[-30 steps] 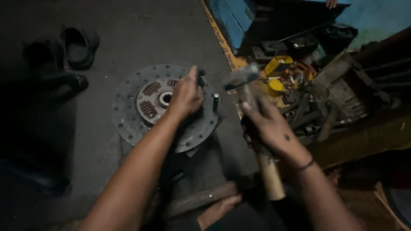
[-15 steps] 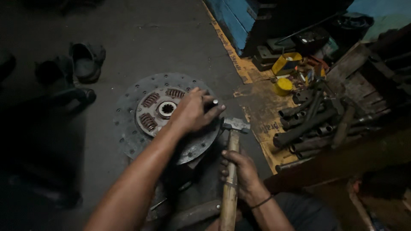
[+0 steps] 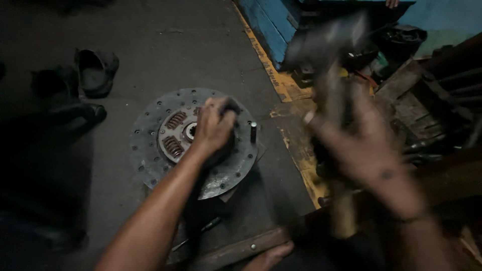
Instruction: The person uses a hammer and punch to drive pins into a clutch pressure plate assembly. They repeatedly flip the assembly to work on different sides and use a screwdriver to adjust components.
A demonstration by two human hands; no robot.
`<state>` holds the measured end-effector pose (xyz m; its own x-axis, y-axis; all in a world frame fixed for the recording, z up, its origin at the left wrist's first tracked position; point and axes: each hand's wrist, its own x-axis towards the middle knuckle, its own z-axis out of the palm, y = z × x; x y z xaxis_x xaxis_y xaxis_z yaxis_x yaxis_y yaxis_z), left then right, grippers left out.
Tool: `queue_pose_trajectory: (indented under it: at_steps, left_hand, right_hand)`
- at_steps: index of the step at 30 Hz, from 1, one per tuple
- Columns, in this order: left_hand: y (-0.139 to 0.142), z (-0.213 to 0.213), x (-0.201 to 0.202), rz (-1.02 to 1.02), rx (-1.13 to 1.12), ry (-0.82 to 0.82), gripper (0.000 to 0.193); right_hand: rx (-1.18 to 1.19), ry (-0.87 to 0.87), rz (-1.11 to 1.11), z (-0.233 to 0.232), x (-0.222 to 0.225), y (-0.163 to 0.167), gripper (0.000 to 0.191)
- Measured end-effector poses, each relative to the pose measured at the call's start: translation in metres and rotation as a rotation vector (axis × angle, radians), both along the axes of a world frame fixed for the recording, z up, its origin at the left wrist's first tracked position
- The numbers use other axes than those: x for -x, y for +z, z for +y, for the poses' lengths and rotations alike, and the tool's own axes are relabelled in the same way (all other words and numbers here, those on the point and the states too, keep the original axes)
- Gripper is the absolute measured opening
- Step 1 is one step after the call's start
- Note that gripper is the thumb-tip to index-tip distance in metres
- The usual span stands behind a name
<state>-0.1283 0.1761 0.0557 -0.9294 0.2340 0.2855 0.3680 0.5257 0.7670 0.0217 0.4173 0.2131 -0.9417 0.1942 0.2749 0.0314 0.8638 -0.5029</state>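
Pressing left hand (image 3: 213, 128) on clutch disc (image 3: 150, 150), right hand (image 3: 369, 150) gripping blurred hammer (image 3: 331, 65)

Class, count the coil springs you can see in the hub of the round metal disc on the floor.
2: one spring at the hub's upper left, another spring at its lower left. The left hand covers the hub's right side, so more may be hidden.

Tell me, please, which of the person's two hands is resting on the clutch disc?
The left hand: it presses on the clutch disc near its hub, while the blurred right hand is raised, gripping a hammer.

Dim, dark edges, right-side motion blur
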Motion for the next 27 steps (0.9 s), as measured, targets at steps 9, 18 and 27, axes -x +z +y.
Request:
queue_pose_trajectory:
  at_steps: [9, 18, 27]
  left_hand:
    - [-0.026, 0.001, 0.019, 0.098, -0.380, 0.179, 0.065]
    - [-0.022, 0.011, 0.009, 0.096, -0.250, 0.127, 0.062]
    - [0.028, 0.009, -0.026, 0.232, 0.124, 0.004, 0.064]
  right_hand:
    - [-0.418, 0.180, 0.124, -0.056, 0.029, 0.000, 0.089]
    - [0.068, 0.240, -0.168, -0.037, -0.011, -0.044, 0.058]
    - [0.753, -0.336, 0.065, -0.028, -0.002, -0.271, 0.080]
